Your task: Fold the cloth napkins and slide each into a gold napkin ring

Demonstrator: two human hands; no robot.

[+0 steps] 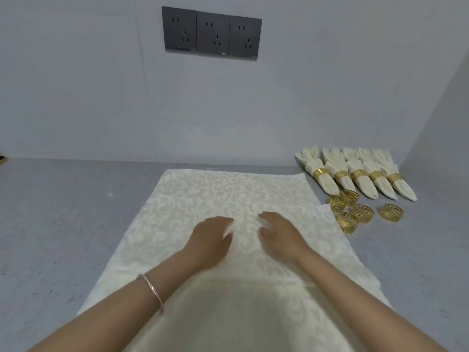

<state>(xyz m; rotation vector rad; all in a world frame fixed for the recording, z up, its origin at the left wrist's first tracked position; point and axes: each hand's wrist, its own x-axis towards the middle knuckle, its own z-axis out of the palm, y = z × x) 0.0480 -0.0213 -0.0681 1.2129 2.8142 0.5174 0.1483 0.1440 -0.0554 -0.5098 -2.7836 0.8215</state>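
Grey counter (63, 212), with three dark sockets (212, 34) on the wall behind it. One big cream napkin (228, 189) is spread flat across the middle, its near edge running out of view at the bottom. Left hand (213, 240) and right hand (281, 237) sit close together at its centre, fingers curled, each pinching up a bit of the cloth (it's blurry, but that's how it looks). Far right at the back: five rolled napkins (360, 184) side by side, each in a gold band. Five loose rings (363, 212) lie just in front of those. Thin bracelet (152, 288) on the left wrist.
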